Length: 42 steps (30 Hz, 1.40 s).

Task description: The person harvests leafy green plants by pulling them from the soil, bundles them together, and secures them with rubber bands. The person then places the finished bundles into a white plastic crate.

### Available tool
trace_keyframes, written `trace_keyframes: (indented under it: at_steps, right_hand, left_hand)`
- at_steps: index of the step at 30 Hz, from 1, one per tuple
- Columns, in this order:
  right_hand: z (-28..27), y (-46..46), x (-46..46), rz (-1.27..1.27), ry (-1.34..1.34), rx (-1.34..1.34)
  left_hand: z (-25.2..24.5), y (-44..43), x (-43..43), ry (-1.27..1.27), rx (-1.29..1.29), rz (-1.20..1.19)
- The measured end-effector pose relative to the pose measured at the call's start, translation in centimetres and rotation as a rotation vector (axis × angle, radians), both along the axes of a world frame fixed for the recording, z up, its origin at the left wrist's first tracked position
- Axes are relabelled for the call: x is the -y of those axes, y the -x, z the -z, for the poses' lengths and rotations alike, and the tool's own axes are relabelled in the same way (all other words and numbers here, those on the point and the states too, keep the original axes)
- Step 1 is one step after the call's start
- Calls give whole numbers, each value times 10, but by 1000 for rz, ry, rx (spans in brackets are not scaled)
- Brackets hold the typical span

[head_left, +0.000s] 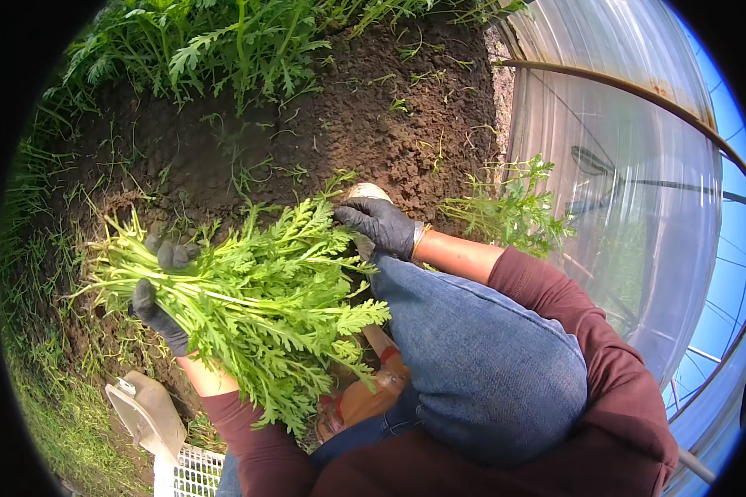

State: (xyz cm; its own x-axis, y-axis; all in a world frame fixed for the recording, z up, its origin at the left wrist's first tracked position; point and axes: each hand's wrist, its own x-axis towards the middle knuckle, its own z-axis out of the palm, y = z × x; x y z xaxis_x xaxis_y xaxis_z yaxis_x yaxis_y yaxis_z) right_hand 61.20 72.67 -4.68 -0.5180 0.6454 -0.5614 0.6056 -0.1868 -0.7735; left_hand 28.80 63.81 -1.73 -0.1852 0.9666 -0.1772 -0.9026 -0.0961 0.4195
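A thick bunch of leafy greens with lobed leaves, resembling crown daisy (286, 279), spreads across the middle of the view. My left hand (165, 292), in a dark grey glove, is wrapped around its pale stems, close to the soil-flecked roots at the left. The leaf tips reach towards my jeans-clad knee. My right hand (379, 225), gloved likewise, has curled fingers beside the upper leaf tips, just above the knee. Whether it pinches a leaf is unclear. A pale rounded thing (368, 191), partly covered by that hand, shows behind it.
Brown soil (404, 136) with scattered sprigs lies ahead, bordered by standing greens (224, 43). More cut greens (516, 208) lie beside the clear plastic greenhouse wall (621, 143) with its curved pipe (634, 90). A beige plastic container (152, 407) and a white slotted crate (196, 472) are lower left.
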Motion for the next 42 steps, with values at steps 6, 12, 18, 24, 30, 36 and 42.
trace_keyframes:
  at_steps: [6,12,18,24,30,36,42]
  right_hand:
    - [27,-165,-105,371,-468,392]
    - [39,-274,-123,-473,-130,1294]
    - [58,-287,-102,-605,68,1126]
    - [58,-293,-58,-7,17,958]
    - [92,-300,-42,-988,60,1171]
    - [110,-315,-42,-891,38,1179]
    - [66,-308,-36,-223,-18,1071]
  left_hand:
    - [15,1,10,259,-208,-54]
    - [20,-16,-9,118,-166,106]
    - [22,-21,-21,200,-184,133]
    - [26,-22,-22,181,-146,168]
    - [26,-20,-20,215,-177,201]
    - [24,-25,-22,187,-112,236]
    - [34,-14,-17,257,-177,185]
